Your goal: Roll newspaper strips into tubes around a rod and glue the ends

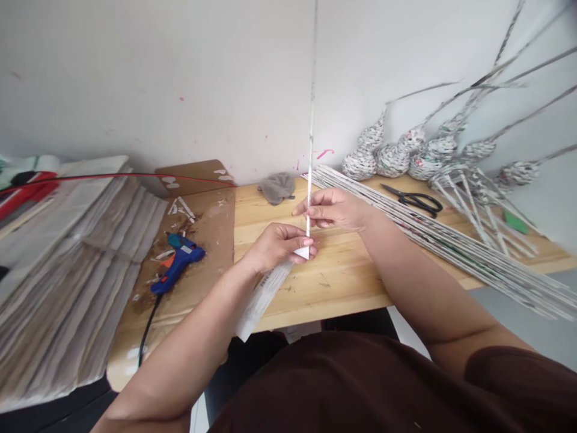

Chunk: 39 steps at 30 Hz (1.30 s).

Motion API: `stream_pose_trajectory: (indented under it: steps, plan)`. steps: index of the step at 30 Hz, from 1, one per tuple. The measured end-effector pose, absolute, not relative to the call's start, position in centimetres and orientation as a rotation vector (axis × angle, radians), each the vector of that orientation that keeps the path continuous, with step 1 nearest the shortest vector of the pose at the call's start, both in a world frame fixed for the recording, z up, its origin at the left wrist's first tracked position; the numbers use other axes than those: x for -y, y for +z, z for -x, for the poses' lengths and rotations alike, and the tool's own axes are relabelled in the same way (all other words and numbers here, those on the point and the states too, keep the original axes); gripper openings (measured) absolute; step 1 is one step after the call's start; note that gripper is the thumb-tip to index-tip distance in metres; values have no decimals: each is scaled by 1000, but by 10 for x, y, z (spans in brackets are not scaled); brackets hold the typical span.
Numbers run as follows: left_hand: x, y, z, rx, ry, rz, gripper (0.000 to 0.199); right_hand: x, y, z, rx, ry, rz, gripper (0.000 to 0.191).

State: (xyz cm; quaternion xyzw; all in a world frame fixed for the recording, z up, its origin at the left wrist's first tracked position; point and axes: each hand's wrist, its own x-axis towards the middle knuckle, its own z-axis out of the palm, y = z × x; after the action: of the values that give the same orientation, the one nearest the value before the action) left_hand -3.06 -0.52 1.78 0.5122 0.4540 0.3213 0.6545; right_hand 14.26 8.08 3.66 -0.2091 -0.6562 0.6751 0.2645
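Note:
A long thin newspaper tube [311, 138] stands nearly upright before me, its top running out of view. My left hand [283, 245] pinches the tube's lower end, where an unrolled newspaper strip [264, 297] trails down toward the table's front edge. Higher up the tube, my right hand [333, 208] grips it between thumb and fingers. To the right lies a bundle of finished newspaper tubes [433, 240], partly behind my right forearm.
On the left are a tall newspaper stack [76, 270] and a blue glue gun [178, 267] on cardboard [216, 240]. A grey cloth [276, 188] lies at the back. Black scissors [415, 201] and several woven paper gourd shapes [392, 159] stand right, long tubes sticking out.

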Motion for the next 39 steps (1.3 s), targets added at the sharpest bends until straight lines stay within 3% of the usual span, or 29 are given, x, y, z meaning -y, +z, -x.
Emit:
stream_pose_trajectory:
  steps: [11,20,27,35,39]
  plan:
    - [47,31,45,-1143,849,-1202,22,-60,38,-127,1916,1875,466,25]
    - [78,46,58,-1408,927,-1389,17,-32,35,-106,1820,1648,546,27]
    - [90,50,66,-1535,920,-1614,23,-7,34,-100,2109,1540,626,27]
    - [82,61,82,-1752,876,-1891,19,5,27,-105,1778,1599,796,27]
    - [96,83,99,-2040,1349,-1838,24,3,18,-105,1412,1639,917,30]
